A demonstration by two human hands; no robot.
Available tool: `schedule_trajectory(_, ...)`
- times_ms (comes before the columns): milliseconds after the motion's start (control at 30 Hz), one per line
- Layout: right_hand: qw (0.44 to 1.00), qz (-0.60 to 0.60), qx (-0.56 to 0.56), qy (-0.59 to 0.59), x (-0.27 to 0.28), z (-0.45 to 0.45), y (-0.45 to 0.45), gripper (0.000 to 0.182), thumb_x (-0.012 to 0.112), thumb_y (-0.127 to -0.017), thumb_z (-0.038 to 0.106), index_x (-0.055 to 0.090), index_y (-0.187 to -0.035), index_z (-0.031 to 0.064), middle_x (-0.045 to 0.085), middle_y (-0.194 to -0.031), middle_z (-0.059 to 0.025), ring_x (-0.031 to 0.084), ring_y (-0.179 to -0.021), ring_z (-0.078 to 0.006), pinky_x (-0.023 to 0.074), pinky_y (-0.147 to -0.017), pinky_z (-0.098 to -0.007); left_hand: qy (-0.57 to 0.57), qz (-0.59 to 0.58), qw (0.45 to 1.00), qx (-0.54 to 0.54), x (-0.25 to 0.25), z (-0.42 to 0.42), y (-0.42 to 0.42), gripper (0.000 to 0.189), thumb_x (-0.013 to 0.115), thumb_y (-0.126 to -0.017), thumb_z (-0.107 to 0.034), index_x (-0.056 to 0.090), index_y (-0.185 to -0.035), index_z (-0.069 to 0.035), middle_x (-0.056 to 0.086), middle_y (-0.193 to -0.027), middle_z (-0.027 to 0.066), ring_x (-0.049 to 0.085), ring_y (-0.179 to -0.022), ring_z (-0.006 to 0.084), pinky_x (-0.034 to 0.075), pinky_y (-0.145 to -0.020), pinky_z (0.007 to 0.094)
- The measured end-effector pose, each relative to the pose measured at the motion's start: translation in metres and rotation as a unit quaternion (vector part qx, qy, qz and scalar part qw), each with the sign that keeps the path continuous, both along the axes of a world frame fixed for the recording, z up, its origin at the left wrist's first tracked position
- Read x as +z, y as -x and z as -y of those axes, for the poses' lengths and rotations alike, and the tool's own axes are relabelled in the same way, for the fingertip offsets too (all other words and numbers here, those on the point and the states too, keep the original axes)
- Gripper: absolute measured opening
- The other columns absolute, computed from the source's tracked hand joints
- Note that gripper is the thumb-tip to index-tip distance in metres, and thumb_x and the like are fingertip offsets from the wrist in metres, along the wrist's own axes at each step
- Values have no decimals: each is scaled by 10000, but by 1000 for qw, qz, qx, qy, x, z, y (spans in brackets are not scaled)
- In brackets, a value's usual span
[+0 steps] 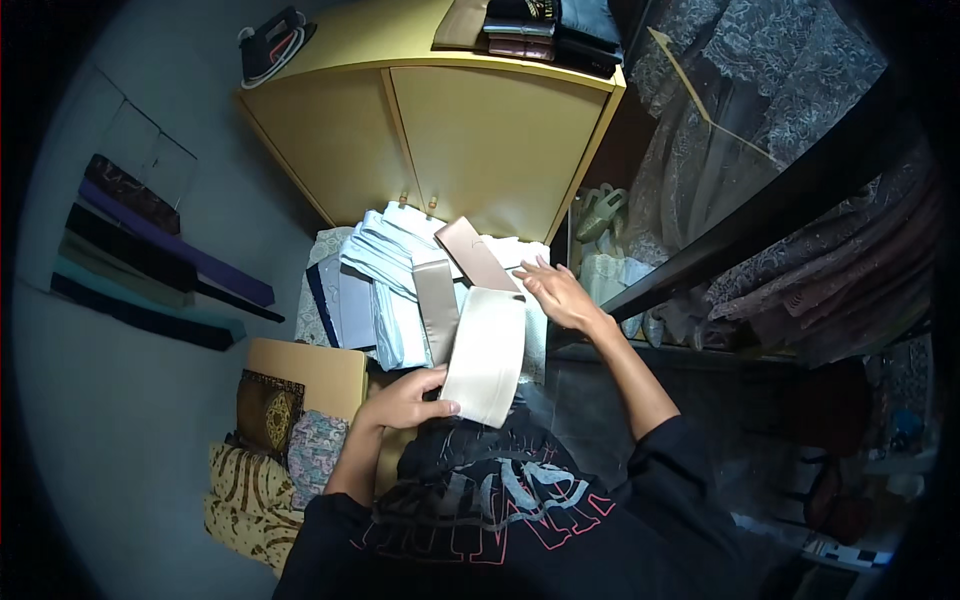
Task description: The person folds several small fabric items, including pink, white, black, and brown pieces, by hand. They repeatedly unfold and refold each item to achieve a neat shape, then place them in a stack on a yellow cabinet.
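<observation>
A flat cream piece of folded cloth (487, 352) slants across the front edge of the small table before me. My left hand (409, 401) grips its lower left edge, thumb on top and fingers partly hidden beneath. Beyond its upper right corner, my right hand (559, 292) holds nothing, its fingers spread and pointing up and left. A folded dusty-pink satin strip (474, 251) reaches under the cream cloth's top end. To the left lies a taupe satin strip (435, 300), partly covered by the cream cloth. Stacked light-blue folded cloths (382, 251) lie behind and left of these.
A lace-patterned cloth (319, 251) covers the table, against a yellow wooden cabinet (495, 135). An iron (274, 45) and folded fabrics (521, 34) rest on top. Lace dresses (697, 150) hang at right behind a dark bar (750, 202). Patterned cushions (270, 416) lie at left.
</observation>
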State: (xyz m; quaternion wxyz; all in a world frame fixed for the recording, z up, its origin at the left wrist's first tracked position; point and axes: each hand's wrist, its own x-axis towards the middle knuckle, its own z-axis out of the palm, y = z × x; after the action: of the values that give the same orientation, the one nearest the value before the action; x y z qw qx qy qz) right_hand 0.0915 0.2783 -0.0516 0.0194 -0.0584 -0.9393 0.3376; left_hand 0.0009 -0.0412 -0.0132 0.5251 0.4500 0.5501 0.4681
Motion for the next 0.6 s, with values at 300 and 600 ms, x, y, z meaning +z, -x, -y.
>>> schedule_trajectory(300, 989, 49, -26, 139, -34, 2, 21, 546, 423, -1002, 457, 573, -1321, 40, 594, -1325, -163, 583, -1181, -320, 432, -1030, -434, -7, -4, 1000, 27, -7, 19, 3, 324, 598, -918, -58, 581, -1219, 60, 629, -1204, 153, 575, -1089, 198, 430, -978, 337)
schedule_trajectory(600, 958, -126, 11, 255, -6, 87, 30, 598, 711, -831, 329, 504, -1337, 87, 570, -1240, -118, 546, -1156, -241, 422, -968, -372, -22, 461, 838, 290, -74, -4, 22, 518, 620, -896, -104, 439, -1369, 0, 602, -1239, 132, 616, -1118, 240, 496, -971, 368)
